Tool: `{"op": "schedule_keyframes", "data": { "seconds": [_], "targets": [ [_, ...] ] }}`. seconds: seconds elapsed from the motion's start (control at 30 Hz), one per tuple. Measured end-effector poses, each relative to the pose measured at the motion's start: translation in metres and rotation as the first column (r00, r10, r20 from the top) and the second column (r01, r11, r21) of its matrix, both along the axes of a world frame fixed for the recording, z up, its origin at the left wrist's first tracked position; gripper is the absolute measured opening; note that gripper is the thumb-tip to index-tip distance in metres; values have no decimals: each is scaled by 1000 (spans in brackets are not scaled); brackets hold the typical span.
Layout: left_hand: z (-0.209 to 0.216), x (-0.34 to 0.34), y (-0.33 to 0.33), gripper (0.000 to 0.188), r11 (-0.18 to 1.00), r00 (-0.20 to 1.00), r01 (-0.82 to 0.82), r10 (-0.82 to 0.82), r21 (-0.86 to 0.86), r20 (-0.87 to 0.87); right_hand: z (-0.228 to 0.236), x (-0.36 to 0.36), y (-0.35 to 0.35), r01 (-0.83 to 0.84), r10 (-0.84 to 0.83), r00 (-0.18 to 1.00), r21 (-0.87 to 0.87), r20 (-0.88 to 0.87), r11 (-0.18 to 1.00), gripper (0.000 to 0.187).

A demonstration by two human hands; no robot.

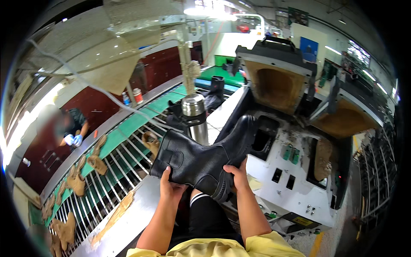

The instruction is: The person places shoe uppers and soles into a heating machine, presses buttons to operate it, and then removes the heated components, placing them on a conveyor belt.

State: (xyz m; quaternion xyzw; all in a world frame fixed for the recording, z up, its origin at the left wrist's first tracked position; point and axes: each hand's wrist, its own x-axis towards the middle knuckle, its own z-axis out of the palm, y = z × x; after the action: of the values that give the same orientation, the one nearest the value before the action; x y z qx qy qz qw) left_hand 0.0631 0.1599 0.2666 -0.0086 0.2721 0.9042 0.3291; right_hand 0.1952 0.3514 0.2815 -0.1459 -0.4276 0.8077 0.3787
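Observation:
A black leather boot (195, 158) lies across both my hands in front of me, its toe pointing up and to the right and its shaft opening to the left. My left hand (170, 187) grips the shaft from below, thumb on the leather near the pull tab. Around the sole near the heel, my right hand (237, 175) is closed, with the thumb on the sole's edge. The fingers of both hands are partly hidden behind the boot. Just beyond the boot stands a steel vacuum flask (195, 112).
At right is a white-topped machine (274, 177) with raised dark lids (274, 77) and a brown boot-shaped form (323, 158). Several tan boot pieces (76, 180) lie on the metal rack (124, 158) at left. A gloved co-worker (75, 128) is beyond it. Black boots (216, 92) lie farther back.

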Motion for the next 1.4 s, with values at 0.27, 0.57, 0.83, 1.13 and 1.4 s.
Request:
{"op": "schedule_keyframes", "data": {
  "seconds": [0.27,0.57,0.83,1.13,1.4],
  "targets": [
    [-35,9,148,56,953,949,224,-261,206,175,99,2,129,98,-243,874,335,422,937,110],
    [-46,59,322,43,823,796,169,-438,542,417,181,-15,245,18,-380,512,432,770,901,100],
    [-59,63,396,46,806,623,167,-532,567,573,172,-69,296,-133,-704,125,715,699,686,121],
    [-80,41,418,67,800,528,193,-572,568,628,146,-92,319,-201,-727,106,730,679,653,120],
    [-78,42,204,24,424,433,901,-876,89,-213,102,-85,332,-204,-656,61,653,752,729,126]
  ]
}}
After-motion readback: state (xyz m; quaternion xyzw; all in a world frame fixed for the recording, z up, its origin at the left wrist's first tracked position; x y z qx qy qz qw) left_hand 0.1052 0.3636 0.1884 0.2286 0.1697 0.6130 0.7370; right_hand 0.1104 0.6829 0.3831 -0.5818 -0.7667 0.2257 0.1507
